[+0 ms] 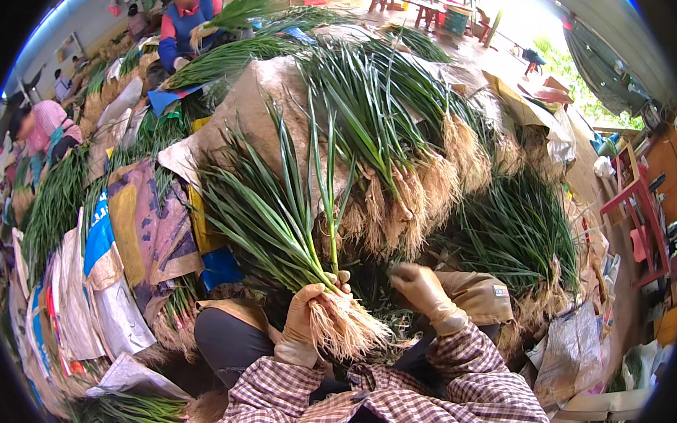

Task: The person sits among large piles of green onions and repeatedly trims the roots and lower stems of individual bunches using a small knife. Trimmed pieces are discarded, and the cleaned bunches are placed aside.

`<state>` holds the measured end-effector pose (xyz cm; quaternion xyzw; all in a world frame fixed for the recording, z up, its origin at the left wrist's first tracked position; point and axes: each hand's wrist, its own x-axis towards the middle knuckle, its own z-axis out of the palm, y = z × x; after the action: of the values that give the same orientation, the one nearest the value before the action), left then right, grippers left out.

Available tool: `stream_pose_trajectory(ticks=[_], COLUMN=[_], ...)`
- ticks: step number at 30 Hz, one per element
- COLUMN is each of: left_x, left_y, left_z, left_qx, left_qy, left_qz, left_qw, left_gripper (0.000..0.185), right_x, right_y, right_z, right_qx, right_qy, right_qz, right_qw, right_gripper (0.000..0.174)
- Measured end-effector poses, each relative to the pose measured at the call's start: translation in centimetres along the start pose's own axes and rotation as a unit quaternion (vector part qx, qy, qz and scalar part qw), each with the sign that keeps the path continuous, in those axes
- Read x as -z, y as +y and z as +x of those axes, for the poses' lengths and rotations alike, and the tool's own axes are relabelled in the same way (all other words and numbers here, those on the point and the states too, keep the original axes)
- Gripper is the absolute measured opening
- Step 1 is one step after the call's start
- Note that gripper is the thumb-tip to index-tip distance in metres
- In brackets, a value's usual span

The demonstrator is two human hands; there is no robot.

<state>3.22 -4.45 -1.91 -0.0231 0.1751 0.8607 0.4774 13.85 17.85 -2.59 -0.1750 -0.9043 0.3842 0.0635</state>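
My left hand (304, 319), in a pale glove, grips a bunch of leafy green plants (280, 237) at the base of the stems, just above the long pale roots (347, 327). The leaves fan up and to the left. My right hand (423, 290), also gloved, is to the right of the roots, apart from them, with its fingers bent and slightly blurred; whether something small is between them is not visible. Beyond my hands, more rooted bunches (372, 121) lie on a heap covered with a tan sheet (270, 93), their roots towards me.
At the right lies another pile of green plants (521, 232), with a red plastic chair (639, 221) farther right. Sacks (148, 224) cover rows of plants at the left. A co-worker in a blue vest (190, 20) holds plants at the upper left; another person in pink (50, 127) bends at the left.
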Motion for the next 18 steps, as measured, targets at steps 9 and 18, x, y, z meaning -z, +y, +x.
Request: stream_pose_trajectory(ticks=[9,18], left_x=[-3.9,-2.8], left_y=[1.4,0.9], left_z=[-3.0,-1.1], left_qx=[-0.051,-0.059], left_qy=[-0.183,-0.094], left_qz=[-0.127,-0.051], left_qw=[0.973,0.993], left_gripper=[0.042,0.05], right_x=[-2.3,0.8], right_y=[-6.1,-1.6], right_z=[6.0,5.2], right_qx=[0.227,0.056], right_qy=[0.145,0.253], right_qz=[0.16,0.193], right_qw=[0.95,0.947], right_gripper=[0.013,0.025])
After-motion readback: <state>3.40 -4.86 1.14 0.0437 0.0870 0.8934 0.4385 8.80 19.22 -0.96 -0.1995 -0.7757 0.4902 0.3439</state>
